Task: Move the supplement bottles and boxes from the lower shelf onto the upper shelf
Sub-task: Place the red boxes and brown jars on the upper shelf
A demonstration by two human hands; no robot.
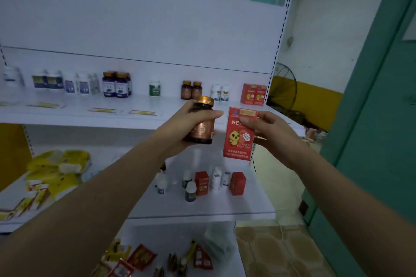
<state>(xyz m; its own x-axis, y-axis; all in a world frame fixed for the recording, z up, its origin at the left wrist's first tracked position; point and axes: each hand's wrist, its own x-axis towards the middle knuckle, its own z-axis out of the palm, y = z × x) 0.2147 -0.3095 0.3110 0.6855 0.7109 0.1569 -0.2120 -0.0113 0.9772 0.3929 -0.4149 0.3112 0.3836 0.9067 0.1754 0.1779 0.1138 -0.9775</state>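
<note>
My left hand (180, 128) grips a brown bottle with a gold cap (202, 123), held upright in front of the upper shelf (78, 117). My right hand (267, 130) holds a red box with a yellow chick print (238, 139) by its top, right beside the bottle. On the upper shelf stand rows of bottles (117, 85), two brown bottles (191, 90) and two red boxes (253, 94). The lower shelf (202, 213) carries several white bottles (216, 179) and two red boxes (237, 183).
Yellow packets (58, 168) lie piled at the left of the lower shelf. Red and yellow sachets (141, 256) fill the bottom shelf. A black fan (286, 85) stands right of the rack, with a teal door (371, 141) further right.
</note>
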